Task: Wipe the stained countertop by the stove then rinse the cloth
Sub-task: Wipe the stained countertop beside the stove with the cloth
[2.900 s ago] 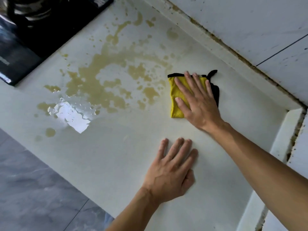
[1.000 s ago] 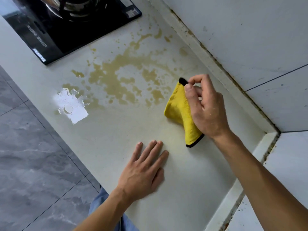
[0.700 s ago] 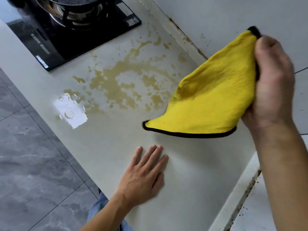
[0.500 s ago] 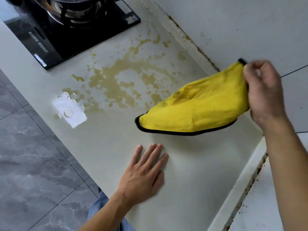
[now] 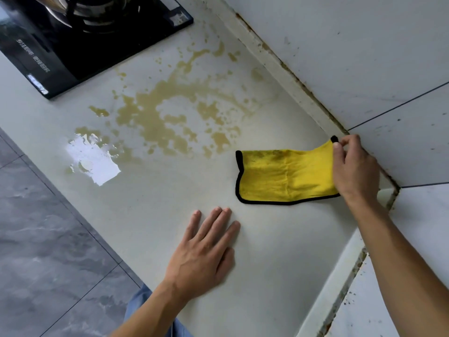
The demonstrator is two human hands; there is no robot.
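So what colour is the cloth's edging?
Black, bordering the yellow cloth; clearest in the head view.

Left hand [image 5: 204, 251] lies flat, fingers spread; right hand [image 5: 354, 171] pinches shut.

Pale lettering on the black stove [image 5: 80, 47] front — too blurred to read

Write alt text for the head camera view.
A right hand pinches a corner of a yellow cloth spread on a pale countertop, beside a brownish stain near a black stove. The left hand rests flat, palm down.
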